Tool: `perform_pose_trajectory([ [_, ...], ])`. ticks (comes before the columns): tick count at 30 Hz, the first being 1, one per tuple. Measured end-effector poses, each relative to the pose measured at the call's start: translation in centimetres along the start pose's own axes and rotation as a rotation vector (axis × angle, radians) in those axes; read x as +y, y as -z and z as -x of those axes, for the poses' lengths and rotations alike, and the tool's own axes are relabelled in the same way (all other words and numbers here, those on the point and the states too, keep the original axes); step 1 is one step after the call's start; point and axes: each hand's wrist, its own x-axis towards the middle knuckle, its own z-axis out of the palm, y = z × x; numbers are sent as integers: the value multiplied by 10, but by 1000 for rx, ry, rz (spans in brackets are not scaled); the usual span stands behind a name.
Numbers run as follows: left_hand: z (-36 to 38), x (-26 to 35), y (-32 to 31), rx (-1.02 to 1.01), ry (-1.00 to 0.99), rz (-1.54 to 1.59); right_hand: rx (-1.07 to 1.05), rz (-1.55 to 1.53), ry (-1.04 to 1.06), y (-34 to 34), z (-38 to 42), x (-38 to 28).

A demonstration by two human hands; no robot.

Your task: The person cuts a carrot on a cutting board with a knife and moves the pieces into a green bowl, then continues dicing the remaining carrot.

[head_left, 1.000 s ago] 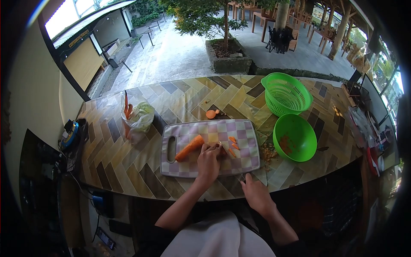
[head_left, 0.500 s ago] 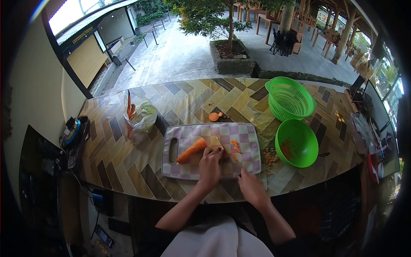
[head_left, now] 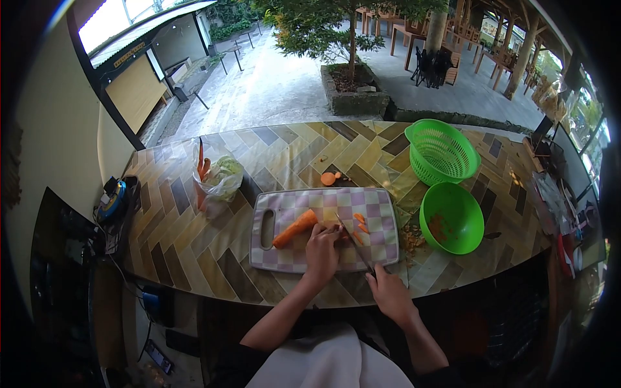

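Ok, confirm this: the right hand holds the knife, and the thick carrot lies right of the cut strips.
No: the thick carrot lies left of the cut strips, as the head view shows. The right hand does hold the knife.

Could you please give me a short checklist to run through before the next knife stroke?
1. Right hand gripping the long, narrow metal knife: ok.
2. Left hand clear of the knife: cannot tell, very close together.
3. Rectangular lilac-and-white checked cutting board under the knife: ok.
4. Thick orange carrot piece clear of the knife: ok, left of it.
5. Brown patterned tabletop free of scraps: not ok, orange bits beside the board.
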Motion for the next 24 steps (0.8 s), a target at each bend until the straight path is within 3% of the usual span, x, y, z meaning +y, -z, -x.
perform_pose_trajectory([
  [11,-1,2,1,23,-8,14,-127,5,7,10,-21,0],
  [17,-1,-2,-2,5,8,-13,-85,35,54,-6,-46,-1],
  [24,0,-3,-1,13,39,63,9,105,1,12,-9,-5],
])
